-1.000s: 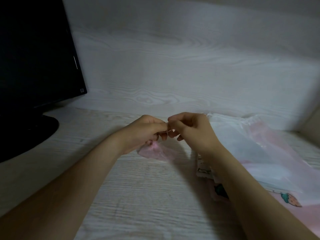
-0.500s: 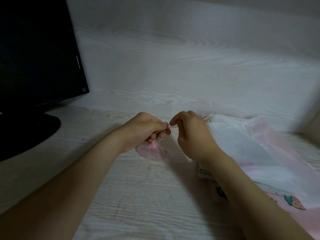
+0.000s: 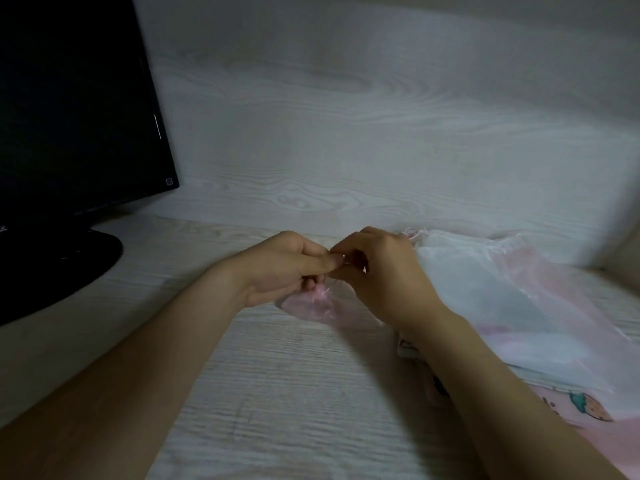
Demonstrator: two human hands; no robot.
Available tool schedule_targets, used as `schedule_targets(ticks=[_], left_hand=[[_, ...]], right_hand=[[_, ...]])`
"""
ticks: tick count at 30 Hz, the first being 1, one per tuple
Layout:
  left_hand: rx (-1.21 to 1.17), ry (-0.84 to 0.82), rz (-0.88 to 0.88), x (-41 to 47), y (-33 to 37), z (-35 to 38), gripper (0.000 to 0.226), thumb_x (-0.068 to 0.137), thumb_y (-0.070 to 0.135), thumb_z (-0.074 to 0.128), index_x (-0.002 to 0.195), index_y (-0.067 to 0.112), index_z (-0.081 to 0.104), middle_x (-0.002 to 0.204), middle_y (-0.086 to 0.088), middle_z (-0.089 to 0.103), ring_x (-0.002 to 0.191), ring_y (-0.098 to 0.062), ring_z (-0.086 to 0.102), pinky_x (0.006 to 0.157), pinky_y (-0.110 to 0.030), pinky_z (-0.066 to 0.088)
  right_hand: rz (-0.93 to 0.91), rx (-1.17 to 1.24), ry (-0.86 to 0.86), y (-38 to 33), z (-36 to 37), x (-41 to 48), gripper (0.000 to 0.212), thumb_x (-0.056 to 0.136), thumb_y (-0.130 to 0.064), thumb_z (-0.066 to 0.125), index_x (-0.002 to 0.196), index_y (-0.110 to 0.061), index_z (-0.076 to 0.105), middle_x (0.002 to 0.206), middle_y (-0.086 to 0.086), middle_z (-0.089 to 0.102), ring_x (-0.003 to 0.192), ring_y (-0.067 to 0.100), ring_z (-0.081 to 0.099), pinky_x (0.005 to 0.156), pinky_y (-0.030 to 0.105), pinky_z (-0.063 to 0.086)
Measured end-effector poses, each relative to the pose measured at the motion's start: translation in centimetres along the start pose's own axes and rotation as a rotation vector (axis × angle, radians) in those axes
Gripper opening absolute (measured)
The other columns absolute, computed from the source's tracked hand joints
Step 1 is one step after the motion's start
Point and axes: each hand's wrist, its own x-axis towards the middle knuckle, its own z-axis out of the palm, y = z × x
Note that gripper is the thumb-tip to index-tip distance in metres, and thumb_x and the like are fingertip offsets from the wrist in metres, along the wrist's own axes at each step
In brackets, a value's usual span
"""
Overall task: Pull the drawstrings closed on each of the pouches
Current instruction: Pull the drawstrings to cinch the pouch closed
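Observation:
A small sheer pink pouch (image 3: 313, 303) hangs just above the desk at the centre, its top hidden inside my hands. My left hand (image 3: 287, 268) grips the pouch's gathered top with curled fingers. My right hand (image 3: 381, 271) meets it fingertip to fingertip and pinches at the pouch's mouth; the drawstring itself is too thin to make out. To the right lies a pile of larger sheer pouches, a white one (image 3: 485, 292) on top of a pink one (image 3: 568, 289), with frayed drawstring ends (image 3: 415, 235) at the back.
A black monitor (image 3: 76, 109) on a round black stand (image 3: 59, 268) fills the left. A pink printed cloth (image 3: 588, 410) lies under the pile at the right. The pale wood-grain desk (image 3: 294, 393) meets a matching back wall (image 3: 346, 133).
My right hand, which had pulled a little away to the right with a short thread stretched between the hands, has come back against my left hand. The pink pouch stays bunched below.

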Motion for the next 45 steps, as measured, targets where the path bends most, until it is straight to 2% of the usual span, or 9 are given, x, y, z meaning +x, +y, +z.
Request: schedule_targets(ticks=[7,10,14,17,22,26,33,39,45], left_hand=[[-0.223,-0.137,-0.054,0.1,0.7,0.5,0.011,0.07,-0.003,0.059,0.08,-0.005,0.061,0.083,-0.015,0.055,0.074,-0.019,0.055,0.069,-0.03,0.046],[-0.197,0.039,-0.045,0.3,0.5,0.9,0.04,0.076,-0.011,0.062,0.116,-0.015,0.061,0.105,-0.022,0.064,0.081,-0.019,0.063,0.073,-0.029,0.055],[0.155,0.421,0.077,0.5,-0.3,0.8,0.046,0.068,0.005,0.086,0.107,0.019,0.066,0.122,-0.01,0.068,0.103,-0.024,0.072,0.093,-0.044,0.063],[0.143,0.401,0.196,0.1,-0.3,0.8,0.026,0.073,0.002,0.093,0.087,0.011,0.073,0.106,-0.014,0.079,0.095,-0.023,0.078,0.097,-0.04,0.061],[0.215,0.38,0.329,-0.1,0.2,1.5,0.017,0.083,-0.005,0.084,0.089,0.011,0.084,0.103,0.002,0.082,0.1,-0.011,0.078,0.097,-0.032,0.061],[0.276,0.255,0.358,-0.3,0.5,2.2,0.015,0.088,-0.001,0.077,0.094,0.011,0.085,0.11,0.006,0.08,0.109,-0.009,0.074,0.102,-0.031,0.056],[0.108,0.44,0.223,0.6,0.8,1.4,0.028,0.09,0.023,0.055,0.064,0.013,0.061,0.079,-0.003,0.066,0.083,-0.022,0.066,0.087,-0.043,0.052],[-0.011,0.407,0.134,0.3,0.8,1.8,0.027,0.102,0.01,0.049,0.087,0.004,0.071,0.087,-0.01,0.075,0.083,-0.029,0.077,0.078,-0.036,0.059],[-0.263,0.444,0.065,0.1,1.2,2.6,0.022,0.097,0.012,0.053,0.085,0.006,0.07,0.091,-0.016,0.078,0.079,-0.026,0.075,0.068,-0.033,0.061]], right_hand=[[-0.122,-0.281,-0.084,0.5,0.4,0.0,0.021,0.085,-0.005,0.08,0.099,-0.021,0.083,0.086,0.003,0.061,0.066,0.025,0.063,0.056,0.037,0.052],[-0.033,-0.281,-0.088,0.7,0.5,0.0,0.023,0.085,0.002,0.072,0.094,-0.017,0.081,0.089,0.004,0.062,0.072,0.027,0.065,0.062,0.038,0.053],[0.297,0.162,-0.101,0.0,0.0,0.2,0.014,0.093,-0.008,0.071,0.088,-0.014,0.083,0.072,-0.008,0.074,0.063,0.002,0.064,0.06,0.012,0.044],[0.573,0.643,-0.124,-0.3,-0.2,0.0,0.016,0.099,-0.013,0.07,0.092,-0.004,0.081,0.053,-0.01,0.059,0.049,0.003,0.048,0.053,0.017,0.04],[0.755,0.981,-0.086,-0.3,-0.1,-0.2,0.022,0.1,-0.01,0.065,0.094,0.01,0.073,0.067,0.007,0.043,0.06,0.015,0.035,0.056,0.028,0.032],[0.796,1.006,-0.027,0.2,-0.1,-0.2,0.024,0.099,-0.011,0.066,0.1,0.012,0.074,0.058,-0.001,0.048,0.058,0.012,0.037,0.055,0.026,0.036],[0.784,0.94,0.062,0.3,0.2,0.1,0.012,0.096,-0.011,0.07,0.096,-0.004,0.08,0.059,-0.003,0.05,0.056,0.013,0.04,0.056,0.028,0.039],[0.768,0.933,0.021,-0.2,0.0,0.1,0.021,0.092,0.006,0.059,0.098,0.002,0.078,0.066,-0.008,0.067,0.061,0.013,0.05,0.06,0.028,0.044],[0.724,0.704,0.074,0.1,0.2,-0.2,0.025,0.097,-0.011,0.069,0.083,0.008,0.075,0.06,-0.006,0.066,0.056,0.01,0.052,0.054,0.021,0.045]])
